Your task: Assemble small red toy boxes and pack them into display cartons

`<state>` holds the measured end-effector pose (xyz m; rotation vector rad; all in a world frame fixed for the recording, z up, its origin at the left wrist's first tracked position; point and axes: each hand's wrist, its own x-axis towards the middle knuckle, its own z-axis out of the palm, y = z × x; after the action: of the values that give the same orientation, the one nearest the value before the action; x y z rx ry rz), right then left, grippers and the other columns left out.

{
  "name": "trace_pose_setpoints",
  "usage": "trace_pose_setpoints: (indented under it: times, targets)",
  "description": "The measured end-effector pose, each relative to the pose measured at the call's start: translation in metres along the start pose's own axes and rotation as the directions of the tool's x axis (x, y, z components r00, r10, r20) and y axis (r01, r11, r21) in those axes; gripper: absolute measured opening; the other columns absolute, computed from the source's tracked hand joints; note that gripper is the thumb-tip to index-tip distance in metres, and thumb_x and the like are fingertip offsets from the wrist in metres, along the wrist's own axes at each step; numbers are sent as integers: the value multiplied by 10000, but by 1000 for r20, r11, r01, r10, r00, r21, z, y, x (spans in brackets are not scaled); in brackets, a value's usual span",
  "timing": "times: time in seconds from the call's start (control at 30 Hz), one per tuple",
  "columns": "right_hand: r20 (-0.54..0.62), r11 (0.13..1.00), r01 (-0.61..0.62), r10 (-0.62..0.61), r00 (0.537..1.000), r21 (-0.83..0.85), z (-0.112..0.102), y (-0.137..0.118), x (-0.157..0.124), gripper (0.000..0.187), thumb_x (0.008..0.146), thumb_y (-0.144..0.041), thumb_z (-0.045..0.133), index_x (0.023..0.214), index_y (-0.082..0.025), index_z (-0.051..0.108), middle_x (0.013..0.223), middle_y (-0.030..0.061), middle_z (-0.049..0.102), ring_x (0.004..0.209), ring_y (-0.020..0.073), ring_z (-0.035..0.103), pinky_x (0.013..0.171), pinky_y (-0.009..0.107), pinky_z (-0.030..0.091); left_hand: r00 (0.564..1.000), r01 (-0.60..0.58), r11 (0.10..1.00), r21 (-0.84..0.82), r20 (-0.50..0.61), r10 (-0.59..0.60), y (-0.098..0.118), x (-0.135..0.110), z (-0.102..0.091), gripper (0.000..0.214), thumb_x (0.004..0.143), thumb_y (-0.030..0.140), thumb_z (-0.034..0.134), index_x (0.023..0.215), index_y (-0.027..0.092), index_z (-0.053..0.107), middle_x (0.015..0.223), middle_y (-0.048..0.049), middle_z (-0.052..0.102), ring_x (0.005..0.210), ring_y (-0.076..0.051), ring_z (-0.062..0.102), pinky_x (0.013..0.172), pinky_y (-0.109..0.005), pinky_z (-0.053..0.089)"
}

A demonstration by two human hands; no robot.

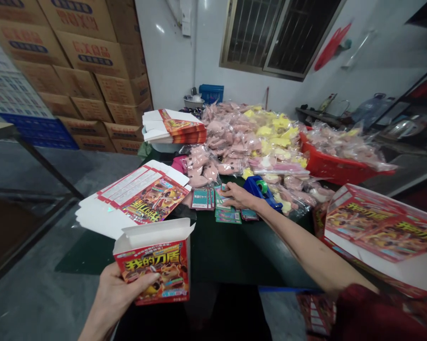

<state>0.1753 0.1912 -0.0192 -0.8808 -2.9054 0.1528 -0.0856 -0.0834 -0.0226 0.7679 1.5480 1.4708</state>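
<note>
flat box blanks (135, 199) left of cards (202, 199), plastic packets (234, 137) behind

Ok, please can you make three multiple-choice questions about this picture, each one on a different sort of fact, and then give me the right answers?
1. Where is the right hand?
A) On the teal printed cards
B) In the red basket
C) On the window bars

2. What colour is the tape dispenser?
A) Yellow
B) Red
C) Blue

3. What state is the printed carton in the left hand in?
A) Pressed flat
B) Sealed shut
C) Open at the top

Answers:
1. A, the fingers lie on the cards.
2. C, its body shows blue around a green roll.
3. C, its white flap stands raised.
</note>
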Motion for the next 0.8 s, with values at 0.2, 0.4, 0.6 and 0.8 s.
trace_pose_setpoints:
  times: [0.2,0.4,0.6,0.8]
  targets:
    - [-99,996,-11,19,995,86,8,5,-10,222,785,-374,650,884,-178,684,916,41,514,843,161,496,730,254,393,1000,12,999,42,2,-12,5,-6,2,376,408,379,849,638,129,688,638,-55,730,547,-237,686,534,-283,596]
    - [-149,994,-7,24,989,108,3,1,-11,284,887,-373,510,765,-175,674,819,14,542,723,118,509,675,226,398,995,9,999,53,96,-14,2,0,-1,314,412,336,849,585,133,684,613,-70,723,535,-256,684,516,-295,592]
    - [-300,994,-105,108,948,27,16,-20,-13,301,935,-260,407,784,-136,635,798,74,548,765,165,507,686,264,396,997,-4,998,56,76,0,2,0,-5,323,424,334,843,626,125,701,632,-75,727,549,-261,689,520,-297,595]
    - [-513,983,-181,177,840,43,-8,-26,-22,210,908,-164,386,939,-151,594,867,105,607,850,205,559,751,302,442,976,-176,984,-4,-130,174,-1,-1,-4,320,439,297,840,688,147,706,682,-37,741,579,-224,692,567,-266,598]
